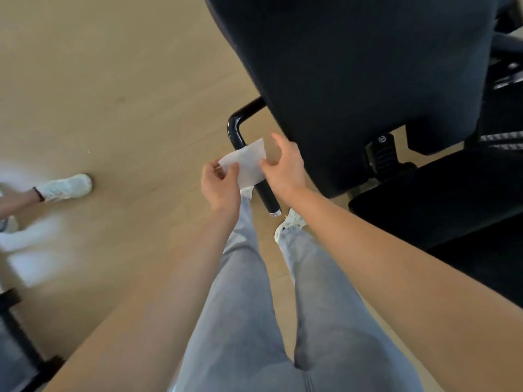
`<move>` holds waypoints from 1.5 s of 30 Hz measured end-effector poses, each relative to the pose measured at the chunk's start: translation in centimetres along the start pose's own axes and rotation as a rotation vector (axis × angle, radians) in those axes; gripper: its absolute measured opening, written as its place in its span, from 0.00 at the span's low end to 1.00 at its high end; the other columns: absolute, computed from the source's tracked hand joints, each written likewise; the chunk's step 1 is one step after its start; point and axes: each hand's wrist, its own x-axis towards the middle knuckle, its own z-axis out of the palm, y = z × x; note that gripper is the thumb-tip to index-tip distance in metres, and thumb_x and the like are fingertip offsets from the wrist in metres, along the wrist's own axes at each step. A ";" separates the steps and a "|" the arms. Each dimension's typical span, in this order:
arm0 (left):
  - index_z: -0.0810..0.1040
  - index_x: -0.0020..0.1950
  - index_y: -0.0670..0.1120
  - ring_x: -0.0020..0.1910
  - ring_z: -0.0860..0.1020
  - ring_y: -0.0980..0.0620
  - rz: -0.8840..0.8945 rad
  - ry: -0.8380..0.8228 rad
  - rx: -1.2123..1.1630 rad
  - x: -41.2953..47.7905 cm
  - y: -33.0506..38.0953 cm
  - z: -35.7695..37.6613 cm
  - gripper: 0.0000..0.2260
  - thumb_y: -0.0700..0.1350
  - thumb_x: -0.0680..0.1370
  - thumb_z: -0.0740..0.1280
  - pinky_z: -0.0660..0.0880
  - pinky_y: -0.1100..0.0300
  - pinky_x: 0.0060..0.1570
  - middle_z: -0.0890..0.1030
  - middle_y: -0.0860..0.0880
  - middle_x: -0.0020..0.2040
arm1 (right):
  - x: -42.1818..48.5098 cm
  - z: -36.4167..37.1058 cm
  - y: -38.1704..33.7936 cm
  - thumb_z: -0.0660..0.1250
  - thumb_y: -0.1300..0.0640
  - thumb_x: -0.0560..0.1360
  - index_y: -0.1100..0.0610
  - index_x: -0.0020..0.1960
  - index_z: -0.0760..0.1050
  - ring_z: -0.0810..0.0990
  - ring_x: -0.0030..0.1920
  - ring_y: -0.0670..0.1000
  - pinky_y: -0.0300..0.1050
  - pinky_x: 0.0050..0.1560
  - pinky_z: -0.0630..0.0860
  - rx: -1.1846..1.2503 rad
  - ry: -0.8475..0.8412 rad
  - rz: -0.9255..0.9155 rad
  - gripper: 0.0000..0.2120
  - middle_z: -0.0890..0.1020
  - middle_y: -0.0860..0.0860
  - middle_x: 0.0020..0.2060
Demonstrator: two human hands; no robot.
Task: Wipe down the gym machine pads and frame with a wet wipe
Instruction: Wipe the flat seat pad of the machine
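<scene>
White and thin, a wet wipe [248, 165] is stretched flat between two bare hands in the middle of the frame. The left hand [219, 184] pinches its left edge between thumb and curled fingers. The right hand [284, 165] pinches its right edge with thumb and forefinger, the other fingers loosely raised. Both grips are closed on the wipe, which is held in the air and, as far as can be told, touches no part of the machine.

Directly behind the wipe runs a glossy black handle bar [236, 130]. This bent tube comes out from under the pad, turns a corner and slopes down toward the viewer to a silver end cap. A large black back pad [368, 80] fills the upper right. Below it, at right centre, lies the black seat pad [452, 199], with a ribbed black adjuster [382, 155] in the gap between them.

The wipe looks limp, light and damp; it would likely sag, cling to itself and tear if pulled hard. It is probably best taken by its edges to open it, then bunched under flat fingers for wiping. Judging by where the wipe is, wiping has not begun.

Pale wooden floor [113, 94] covers the left half. The wearer's grey trousers [249, 278] and a white shoe [288, 223] show below the hands. Another person's white trainer [69, 187] is at far left.
</scene>
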 end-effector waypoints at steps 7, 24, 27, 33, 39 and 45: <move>0.80 0.58 0.46 0.50 0.81 0.55 -0.045 0.041 -0.105 -0.5 -1.1 1.0 0.11 0.47 0.77 0.73 0.77 0.60 0.53 0.82 0.50 0.55 | -0.4 1.6 0.4 0.72 0.64 0.78 0.59 0.72 0.73 0.81 0.49 0.47 0.27 0.49 0.76 0.001 0.088 -0.138 0.23 0.74 0.46 0.57; 0.82 0.65 0.44 0.52 0.85 0.51 -0.049 -0.346 -0.242 -2.0 -3.2 1.3 0.12 0.44 0.84 0.66 0.82 0.56 0.53 0.87 0.51 0.49 | 0.5 0.0 2.6 0.70 0.57 0.80 0.57 0.63 0.82 0.84 0.55 0.46 0.44 0.60 0.80 -0.192 -0.311 -0.121 0.13 0.86 0.52 0.56; 0.82 0.65 0.42 0.48 0.85 0.56 -0.079 -0.375 -0.171 -3.0 -4.9 1.2 0.12 0.44 0.83 0.67 0.81 0.62 0.47 0.87 0.53 0.46 | -0.4 -0.5 4.3 0.70 0.60 0.80 0.59 0.66 0.80 0.83 0.58 0.49 0.47 0.63 0.79 -0.206 -0.396 -0.032 0.14 0.85 0.54 0.58; 0.85 0.59 0.44 0.55 0.85 0.46 -0.167 -0.479 -0.061 -4.6 -7.2 0.9 0.09 0.45 0.82 0.69 0.80 0.44 0.61 0.88 0.47 0.51 | -1.8 -1.3 7.0 0.69 0.61 0.80 0.58 0.67 0.79 0.82 0.56 0.47 0.38 0.57 0.76 -0.296 -0.468 0.076 0.16 0.85 0.54 0.58; 0.85 0.57 0.40 0.43 0.84 0.58 -0.104 -0.431 -0.055 -3.0 -5.3 0.6 0.08 0.41 0.81 0.70 0.81 0.59 0.48 0.87 0.51 0.45 | -0.8 -0.8 5.7 0.71 0.61 0.79 0.59 0.65 0.80 0.84 0.55 0.49 0.46 0.60 0.80 -0.129 -0.410 0.099 0.14 0.86 0.55 0.56; 0.85 0.55 0.43 0.42 0.83 0.57 0.072 -0.339 -0.162 1.3 -0.6 0.5 0.06 0.40 0.80 0.71 0.80 0.59 0.46 0.86 0.51 0.43 | 2.8 0.2 0.6 0.71 0.59 0.80 0.59 0.65 0.80 0.85 0.55 0.50 0.51 0.60 0.81 -0.031 -0.331 -0.060 0.14 0.86 0.53 0.54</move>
